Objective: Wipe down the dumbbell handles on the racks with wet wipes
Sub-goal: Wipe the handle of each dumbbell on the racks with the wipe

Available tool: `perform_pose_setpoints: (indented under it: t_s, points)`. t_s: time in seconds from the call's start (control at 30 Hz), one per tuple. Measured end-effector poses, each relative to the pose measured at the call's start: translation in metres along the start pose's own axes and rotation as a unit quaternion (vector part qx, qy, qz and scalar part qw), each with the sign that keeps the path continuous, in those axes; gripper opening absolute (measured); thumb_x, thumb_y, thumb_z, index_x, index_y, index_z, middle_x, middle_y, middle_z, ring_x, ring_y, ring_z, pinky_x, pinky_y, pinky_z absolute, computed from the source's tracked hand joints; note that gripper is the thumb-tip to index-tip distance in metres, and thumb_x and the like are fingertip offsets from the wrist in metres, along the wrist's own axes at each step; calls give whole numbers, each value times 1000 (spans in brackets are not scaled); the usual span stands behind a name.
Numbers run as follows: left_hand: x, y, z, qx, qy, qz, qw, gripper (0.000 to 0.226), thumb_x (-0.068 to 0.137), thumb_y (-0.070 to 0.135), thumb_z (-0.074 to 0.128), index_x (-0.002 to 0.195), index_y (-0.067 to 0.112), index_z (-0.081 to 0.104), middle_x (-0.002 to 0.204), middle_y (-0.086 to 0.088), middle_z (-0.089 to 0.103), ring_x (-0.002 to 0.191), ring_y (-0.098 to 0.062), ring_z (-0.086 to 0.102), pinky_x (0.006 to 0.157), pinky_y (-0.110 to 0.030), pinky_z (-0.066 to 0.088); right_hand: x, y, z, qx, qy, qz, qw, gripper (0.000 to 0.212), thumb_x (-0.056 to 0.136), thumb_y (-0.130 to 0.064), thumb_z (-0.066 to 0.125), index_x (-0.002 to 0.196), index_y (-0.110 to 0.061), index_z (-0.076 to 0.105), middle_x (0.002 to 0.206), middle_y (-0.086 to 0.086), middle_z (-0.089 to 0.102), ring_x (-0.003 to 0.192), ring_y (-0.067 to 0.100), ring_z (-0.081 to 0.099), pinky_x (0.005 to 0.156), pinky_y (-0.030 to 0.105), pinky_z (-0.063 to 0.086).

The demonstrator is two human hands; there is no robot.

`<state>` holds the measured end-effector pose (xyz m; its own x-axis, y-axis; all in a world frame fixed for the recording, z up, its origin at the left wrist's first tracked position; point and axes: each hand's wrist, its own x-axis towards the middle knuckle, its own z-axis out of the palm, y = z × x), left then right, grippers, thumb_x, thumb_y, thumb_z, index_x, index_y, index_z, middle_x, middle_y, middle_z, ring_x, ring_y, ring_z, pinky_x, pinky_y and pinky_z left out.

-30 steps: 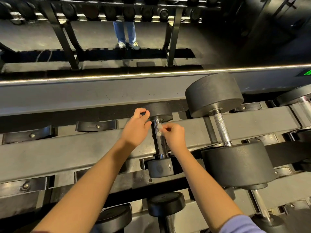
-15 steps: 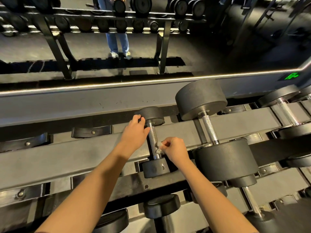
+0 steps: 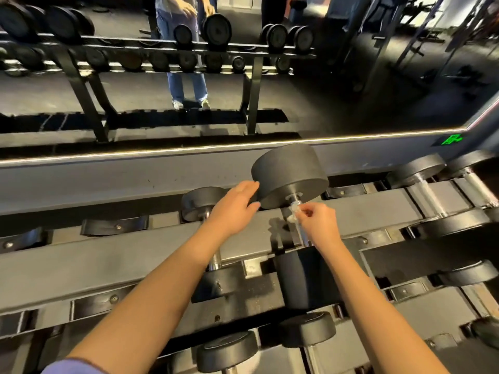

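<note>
Wipe (image 3: 293,211) pinched in my right grip (image 3: 320,222), held against the far end of the big dumbbell's handle (image 3: 296,198), just below its far head (image 3: 290,174). The handle runs from there straight toward me, under my wrist. My left grip (image 3: 235,203), fingers straight, holds nothing at that head's left edge.

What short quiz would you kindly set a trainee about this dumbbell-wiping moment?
1. True or false: the right hand pinches the wet wipe.
2. The left hand, fingers straight, lies beside: A) a kettlebell; B) the large dumbbell's far head; C) a water bottle.
3. Which dumbbell's handle is the wet wipe at?
Key: 1 true; 2 B; 3 the large dumbbell's, close under its far head.
</note>
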<state>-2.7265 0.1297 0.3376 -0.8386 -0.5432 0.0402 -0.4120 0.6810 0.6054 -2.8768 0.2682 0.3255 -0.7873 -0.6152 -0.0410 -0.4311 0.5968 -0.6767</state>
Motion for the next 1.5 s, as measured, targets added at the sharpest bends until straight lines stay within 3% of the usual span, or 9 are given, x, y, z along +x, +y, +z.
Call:
perform_pose_setpoints:
  t_s: [0.2,0.57,0.77,0.93,1.03,1.2,1.3,1.43,1.5]
  points:
    - [51,38,20,3,-1,-24,1000,59,101,30,42,152,14,16,161,3,3,146,-14,8,115,-26,10,34,22,-17,-68,-91,-8,993,16,85,-11,67,98,-3,73,87,14,67,83,23,59,67,22,37]
    - [52,33,52,-25,26,-70,997,56,102,30,41,152,21,17,159,13,4,144,-5,13,111,-18,13,77,23,7,24,-33,-39,998,17,85,-9,66,75,4,69,78,19,68,75,29,62,68,33,42]
    - [51,40,52,-31,24,-102,994,56,102,30,37,153,24,14,159,17,2,144,-4,11,116,-28,17,72,43,0,-68,-105,27,992,24,84,-18,65,61,-23,60,79,6,66,76,25,60,62,25,40]
    - [50,46,53,-16,31,-107,994,57,103,28,37,153,22,12,160,14,2,144,-4,11,108,-18,14,78,44,0,40,-89,19,995,21,85,-8,65,64,-8,66,72,10,63,66,16,52,50,15,36]
    - [50,48,56,-15,41,-118,992,57,103,27,38,153,23,12,159,14,2,144,-5,11,110,-20,16,78,44,0,86,-87,7,992,14,84,-8,67,70,-5,68,76,11,65,71,16,53,62,23,39]
    - [50,48,60,-16,55,-123,991,57,102,27,39,153,23,12,159,13,2,145,-6,12,112,-22,16,67,55,-10,46,-152,-11,987,13,84,-6,67,96,-2,71,86,3,58,81,15,52,65,12,34]
    - [50,49,61,0,57,-119,991,58,102,28,39,153,23,12,160,13,2,144,-8,15,112,-25,22,72,51,-11,24,-147,-35,988,4,83,-5,68,82,-9,69,81,3,58,77,16,52,54,11,36]
    - [53,50,49,16,49,-95,994,58,102,28,41,153,23,13,160,6,9,145,-14,17,114,-32,23,81,46,-7,41,-76,-31,996,10,85,-1,61,84,-2,71,84,11,67,79,18,57,74,26,46]
    - [58,51,47,20,55,-82,995,58,102,29,41,152,25,14,160,3,10,146,-16,15,116,-35,20,76,49,-7,20,-100,-31,994,8,86,-4,62,84,-1,70,80,10,63,78,20,56,75,29,46]
